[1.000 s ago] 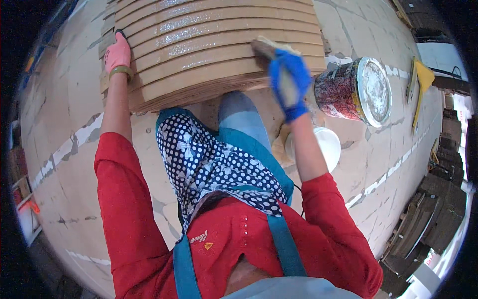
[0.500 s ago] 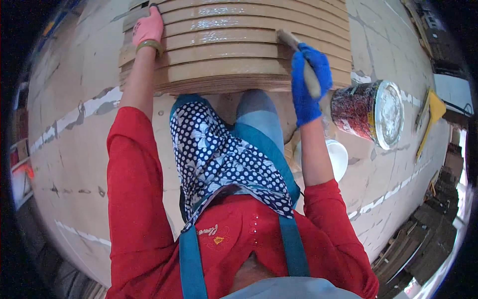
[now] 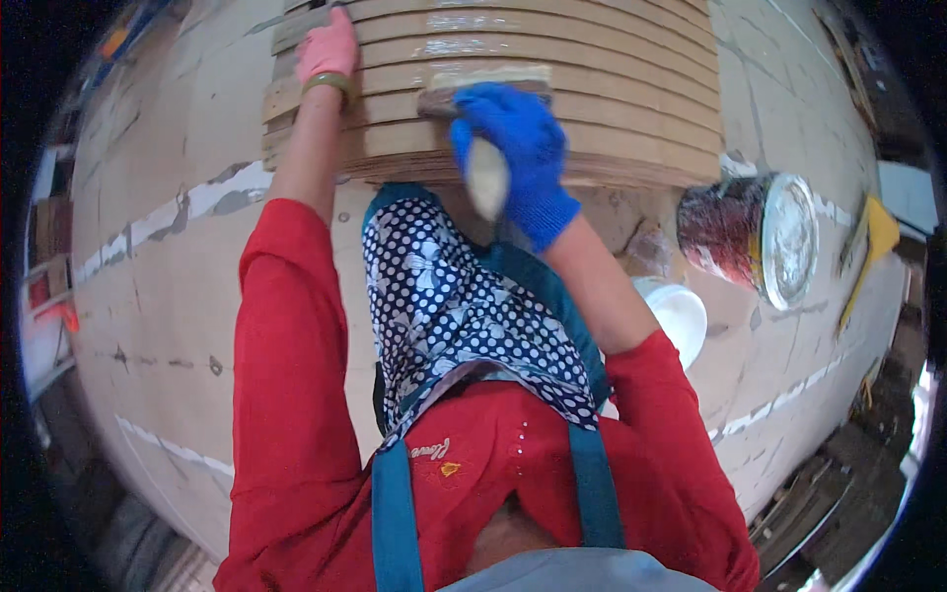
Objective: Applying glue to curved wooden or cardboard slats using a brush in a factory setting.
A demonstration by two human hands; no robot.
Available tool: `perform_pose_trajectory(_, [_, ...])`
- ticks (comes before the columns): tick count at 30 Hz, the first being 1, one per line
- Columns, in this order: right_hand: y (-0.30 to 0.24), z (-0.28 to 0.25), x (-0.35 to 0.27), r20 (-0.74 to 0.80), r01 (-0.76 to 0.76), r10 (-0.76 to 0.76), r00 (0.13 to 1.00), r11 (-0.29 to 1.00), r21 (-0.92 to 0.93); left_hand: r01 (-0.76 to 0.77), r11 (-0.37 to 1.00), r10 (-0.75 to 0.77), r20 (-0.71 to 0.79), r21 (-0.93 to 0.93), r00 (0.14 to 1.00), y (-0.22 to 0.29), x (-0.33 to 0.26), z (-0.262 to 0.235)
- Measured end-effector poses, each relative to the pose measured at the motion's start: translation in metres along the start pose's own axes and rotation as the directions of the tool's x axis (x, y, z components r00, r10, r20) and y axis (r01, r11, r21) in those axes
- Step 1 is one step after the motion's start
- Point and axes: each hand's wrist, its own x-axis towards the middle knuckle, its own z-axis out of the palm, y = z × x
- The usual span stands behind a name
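Note:
A stack of curved wooden strips (image 3: 612, 89) lies in front of me on a cardboard-covered floor. My left hand (image 3: 327, 47), in a pink glove, presses flat on the stack's left end. My right hand (image 3: 513, 148), in a blue glove, grips a wide paintbrush (image 3: 483, 89) by its pale handle. The bristles lie across one strip near the stack's middle. Wet, shiny patches show on the strips farther up.
An open red tin (image 3: 755, 237) with a shiny lid rim lies tilted at the right. A white bowl (image 3: 681, 321) sits beside my right arm. A yellow-handled scraper (image 3: 868, 247) lies farther right. Taped cardboard sheets (image 3: 168, 296) cover the floor at the left.
My right hand has carried the brush leftward along the stack, from its right end to its middle. My left hand stays pressed on the left end.

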Motion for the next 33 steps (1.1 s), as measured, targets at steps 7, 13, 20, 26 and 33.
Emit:
perform_pose_trajectory(7, [-0.010, -0.069, -0.069, 0.179, -0.097, 0.043, 0.983, 0.947, 0.305, 0.012, 1.000, -0.012, 0.030, 0.007, 0.999, -0.018, 0.022, 0.014])
perform_pose_trajectory(13, [0.030, -0.177, -0.186, -0.519, -0.655, 0.672, 0.529, 0.712, 0.253, 0.011, 0.998, -0.013, 0.036, 0.054, 0.999, -0.001, 0.014, 0.001])
perform_pose_trajectory(20, [0.200, -0.124, -0.239, -0.526, -0.278, 0.841, -0.130, 0.479, 0.833, 0.015, 0.998, -0.012, -0.048, 0.067, 0.999, -0.013, 0.035, -0.019])
perform_pose_trajectory(26, [0.426, -0.111, -0.448, -0.339, -0.499, 0.753, 0.565, 0.638, 0.586, -0.103, 0.984, 0.125, -0.151, 0.147, 0.981, -0.040, 0.049, 0.026])
perform_pose_trajectory(33, [0.371, -0.047, -0.447, -0.208, -0.311, 0.966, 0.155, 0.248, 0.918, -0.002, 0.987, 0.019, -0.106, 0.159, 0.994, -0.004, -0.007, -0.019])
